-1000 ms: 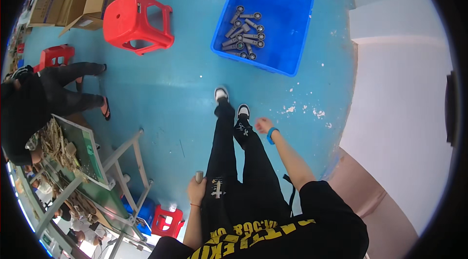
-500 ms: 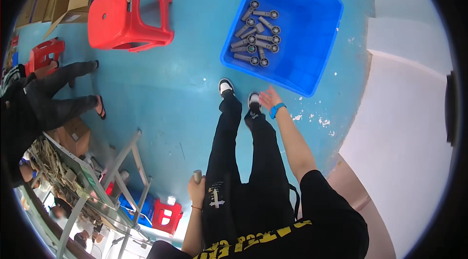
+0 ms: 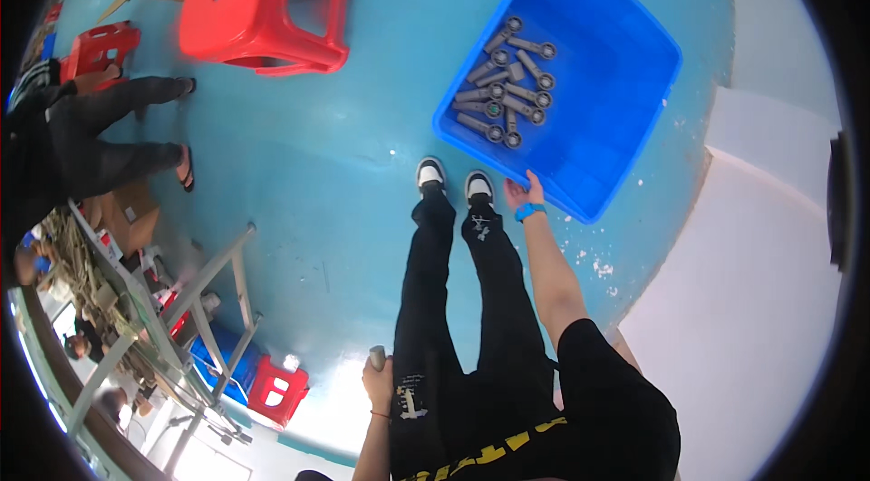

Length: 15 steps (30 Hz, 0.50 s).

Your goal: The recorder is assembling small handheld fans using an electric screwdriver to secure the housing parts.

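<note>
Left grip [image 3: 377,384] clasps blunt grey cylinder [image 3: 377,357] | right grip [image 3: 523,194] at blue bin [image 3: 603,110], hold unclear

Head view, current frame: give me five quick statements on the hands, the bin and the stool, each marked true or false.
1. The right hand is at the near edge of the blue bin. True.
2. The left hand is empty. False: it holds a grey cylindrical piece.
3. The grey round-headed pieces lie toward the bin's left side. True.
4. The stool closest to the bin is green. False: it is red.
5. A blue band is on the right wrist. True.
</note>
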### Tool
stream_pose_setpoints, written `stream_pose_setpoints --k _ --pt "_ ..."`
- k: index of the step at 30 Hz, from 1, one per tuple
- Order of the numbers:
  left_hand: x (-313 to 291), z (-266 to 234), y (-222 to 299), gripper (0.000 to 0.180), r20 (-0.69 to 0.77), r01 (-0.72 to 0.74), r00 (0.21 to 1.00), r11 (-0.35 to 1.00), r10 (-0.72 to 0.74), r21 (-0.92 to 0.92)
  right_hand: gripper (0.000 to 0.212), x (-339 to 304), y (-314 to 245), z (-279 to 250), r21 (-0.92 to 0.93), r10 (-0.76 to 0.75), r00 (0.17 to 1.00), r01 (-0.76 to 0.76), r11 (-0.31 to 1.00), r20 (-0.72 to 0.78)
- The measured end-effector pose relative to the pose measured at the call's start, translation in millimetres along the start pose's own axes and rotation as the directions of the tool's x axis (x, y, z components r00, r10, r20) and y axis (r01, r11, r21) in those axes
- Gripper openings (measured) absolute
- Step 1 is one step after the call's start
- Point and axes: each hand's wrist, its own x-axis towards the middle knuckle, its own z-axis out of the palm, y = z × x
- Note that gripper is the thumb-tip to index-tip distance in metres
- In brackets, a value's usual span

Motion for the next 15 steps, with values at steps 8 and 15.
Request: stream_pose_setpoints --k 8,15 --pt "-71.8 19.3 -31.4 0.041 0.002 0.22 0.975 0.974 -0.22 -0.063 0.013 22.1 -60.0 -3.4 -0.156 0.26 0.827 -0.21 0.965 0.498" --pt "-92.2 2.4 -41.9 0.043 -0.012 0.225 0.972 0.941 -0.235 -0.253 0.04 -15.5 -92.2 88.3 -0.136 0.272 0.957 -0.257 0.957 0.106"
